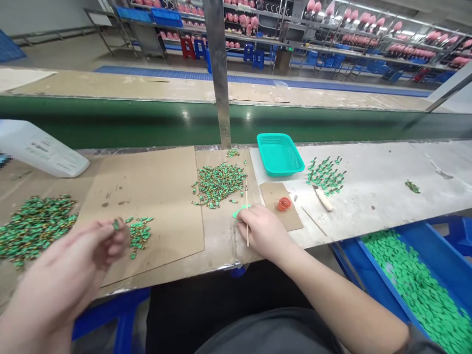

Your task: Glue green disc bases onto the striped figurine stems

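Observation:
My left hand (83, 260) is raised at the lower left, its fingers pinching a small green piece (116, 225) beside a small pile of green and gold pieces (140, 234). My right hand (260, 228) rests low over the table, closed around a thin brush (247, 216) that stands nearly upright. Flat green discs (241, 210) lie at its fingertips. Just beyond is a larger pile of green and gold pieces (220, 183). To the right of my right hand a small red cup (283, 204) sits on a square of cardboard (294, 220).
A turquoise basket (280, 155), standing green pieces (326, 174), a white-handled tool (323, 198) and a stick (313, 220) lie rightward. A blue bin (391, 290) holds green discs. A white jug (47, 152) and another pile (37, 228) are left. A metal post (220, 73) rises ahead.

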{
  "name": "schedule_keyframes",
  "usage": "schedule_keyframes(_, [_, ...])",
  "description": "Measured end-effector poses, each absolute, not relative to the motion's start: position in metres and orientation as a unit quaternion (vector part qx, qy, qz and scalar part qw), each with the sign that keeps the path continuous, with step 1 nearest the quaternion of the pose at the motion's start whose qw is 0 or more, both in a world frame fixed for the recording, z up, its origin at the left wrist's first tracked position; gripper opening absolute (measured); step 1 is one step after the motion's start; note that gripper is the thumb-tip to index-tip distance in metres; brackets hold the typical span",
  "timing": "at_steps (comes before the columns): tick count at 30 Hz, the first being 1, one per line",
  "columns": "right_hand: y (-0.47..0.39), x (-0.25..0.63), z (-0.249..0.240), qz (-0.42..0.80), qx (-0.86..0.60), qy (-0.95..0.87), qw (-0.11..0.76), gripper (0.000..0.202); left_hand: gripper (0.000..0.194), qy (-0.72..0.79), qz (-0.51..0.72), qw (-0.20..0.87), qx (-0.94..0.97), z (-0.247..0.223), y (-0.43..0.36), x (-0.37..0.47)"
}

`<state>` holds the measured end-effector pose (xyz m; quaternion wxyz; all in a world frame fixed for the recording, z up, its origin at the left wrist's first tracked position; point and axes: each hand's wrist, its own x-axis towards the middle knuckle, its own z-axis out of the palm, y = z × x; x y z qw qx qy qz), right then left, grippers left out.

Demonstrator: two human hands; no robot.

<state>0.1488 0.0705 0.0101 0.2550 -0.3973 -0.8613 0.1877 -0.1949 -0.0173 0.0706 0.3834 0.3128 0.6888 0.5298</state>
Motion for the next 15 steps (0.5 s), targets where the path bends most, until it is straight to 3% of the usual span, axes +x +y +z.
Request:
schedule_keyframes(6, [0.071,0.146,0.016,0.193,-0.403,-0.863,0.238,0.024,0.058,0.61,0.472,0.567,0.288,0.042,-0.064,-0.121])
schedule_keyframes(15, [0.031,0.202,0.024,0.215,-0.432,-0.821,0.305,0.02,0.053,0.572,0.412,0.618,0.347,0.021,-0.072,-0.089])
